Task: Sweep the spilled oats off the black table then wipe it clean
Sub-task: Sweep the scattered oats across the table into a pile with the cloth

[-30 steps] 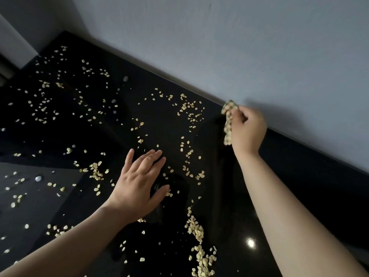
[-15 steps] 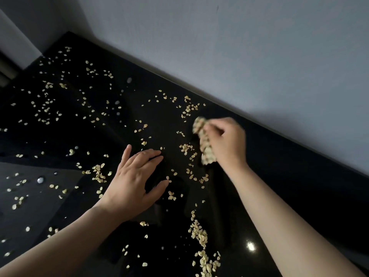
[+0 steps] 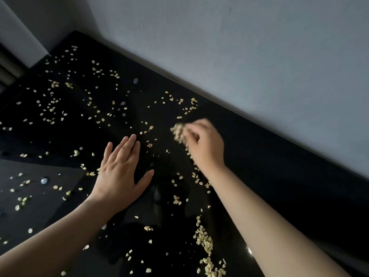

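Observation:
The glossy black table (image 3: 269, 176) is strewn with pale spilled oats (image 3: 50, 108), thickest at the far left. My right hand (image 3: 205, 144) is blurred, with its fingers curled in. It rests on the table near the middle, and a clump of oats (image 3: 178, 132) is bunched against its left side. My left hand (image 3: 121, 172) lies flat on the table to its left, palm down, holding nothing. A swept line of oats (image 3: 204, 240) runs toward the near edge beside my right forearm.
A grey wall (image 3: 239, 47) runs along the table's far edge. A few water droplets (image 3: 44, 180) sit on the lighter patch of the table at the left. The strip of table right of my right arm shows no oats.
My right hand has dragged the clump of oats from the wall edge toward the table's middle and nearer to my left hand. My left hand has barely shifted.

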Motion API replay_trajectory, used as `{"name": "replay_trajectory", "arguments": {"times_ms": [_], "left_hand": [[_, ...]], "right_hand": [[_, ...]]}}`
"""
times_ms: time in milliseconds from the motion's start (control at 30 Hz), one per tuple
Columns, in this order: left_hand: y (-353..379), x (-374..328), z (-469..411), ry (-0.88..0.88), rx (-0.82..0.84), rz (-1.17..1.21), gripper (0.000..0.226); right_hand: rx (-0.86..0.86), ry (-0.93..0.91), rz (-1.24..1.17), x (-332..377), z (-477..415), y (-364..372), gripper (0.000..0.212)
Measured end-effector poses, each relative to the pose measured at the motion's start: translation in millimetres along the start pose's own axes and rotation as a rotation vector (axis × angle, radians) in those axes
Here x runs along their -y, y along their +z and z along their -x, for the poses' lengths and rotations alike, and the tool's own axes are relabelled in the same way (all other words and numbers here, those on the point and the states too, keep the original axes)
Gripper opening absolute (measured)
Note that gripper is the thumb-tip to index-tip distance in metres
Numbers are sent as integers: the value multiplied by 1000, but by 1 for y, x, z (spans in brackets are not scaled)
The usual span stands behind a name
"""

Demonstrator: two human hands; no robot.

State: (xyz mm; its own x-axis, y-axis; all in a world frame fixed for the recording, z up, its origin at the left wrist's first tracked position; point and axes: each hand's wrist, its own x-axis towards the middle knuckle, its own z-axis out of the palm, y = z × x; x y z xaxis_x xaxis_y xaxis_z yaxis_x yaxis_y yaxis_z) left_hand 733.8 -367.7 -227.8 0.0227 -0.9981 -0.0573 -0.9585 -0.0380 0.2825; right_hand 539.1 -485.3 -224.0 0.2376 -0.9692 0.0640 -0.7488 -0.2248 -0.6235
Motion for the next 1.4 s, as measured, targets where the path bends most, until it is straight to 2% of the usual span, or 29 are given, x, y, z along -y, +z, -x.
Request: {"name": "replay_trajectory", "arguments": {"times_ms": [67, 100, 233, 333, 433, 567, 633, 700, 767, 833, 867, 900, 967, 1033, 1100, 1233, 1400], "left_hand": [[-1, 3, 0, 19, 6, 6, 82], [-2, 5, -1, 30, 6, 8, 81], [-2, 9, -2, 67, -5, 19, 78], [-1, 11, -2, 71, -30, 45, 77], [1, 14, -5, 73, -53, 58, 75], [3, 18, -6, 98, -67, 67, 72], [5, 20, -6, 108, -72, 72, 71], [5, 21, -6, 113, -81, 77, 71], [6, 21, -6, 115, -99, 92, 70], [6, 21, -6, 122, -114, 100, 69], [6, 21, -6, 123, -118, 101, 69], [6, 21, -5, 124, -119, 102, 69], [6, 22, -5, 123, -113, 103, 70], [5, 21, -5, 124, -107, 102, 71], [5, 21, -5, 124, -104, 98, 72], [5, 21, -5, 133, -101, 88, 73], [2, 24, -5, 144, -88, 93, 73]], "right_hand": [[125, 0, -163, 5, 20, -4, 17], [105, 17, -241, 5, 23, -9, 15], [-250, 107, -292, -7, -12, -35, 12], [-309, 174, -228, -19, -63, -37, 19], [-262, 204, -218, -23, -102, -21, 19], [-191, 119, 44, -14, -104, 10, 19], [-178, 48, 74, -8, -89, 18, 20], [-92, -63, 41, -1, -67, 17, 20], [66, -134, -27, 7, -42, 10, 19], [225, -127, -113, 13, -19, 0, 17], [247, -101, -172, 15, -10, -4, 16], [207, -67, -232, 15, -4, -10, 15], [3, -17, -283, 11, 1, -24, 14], [-188, 39, -225, 0, 0, -40, 14], [-271, 99, -117, -17, 4, -51, 15], [-253, 192, 45, -34, 25, -31, 18], [-169, 38, 20, 5, 71, 7, 19]]}}
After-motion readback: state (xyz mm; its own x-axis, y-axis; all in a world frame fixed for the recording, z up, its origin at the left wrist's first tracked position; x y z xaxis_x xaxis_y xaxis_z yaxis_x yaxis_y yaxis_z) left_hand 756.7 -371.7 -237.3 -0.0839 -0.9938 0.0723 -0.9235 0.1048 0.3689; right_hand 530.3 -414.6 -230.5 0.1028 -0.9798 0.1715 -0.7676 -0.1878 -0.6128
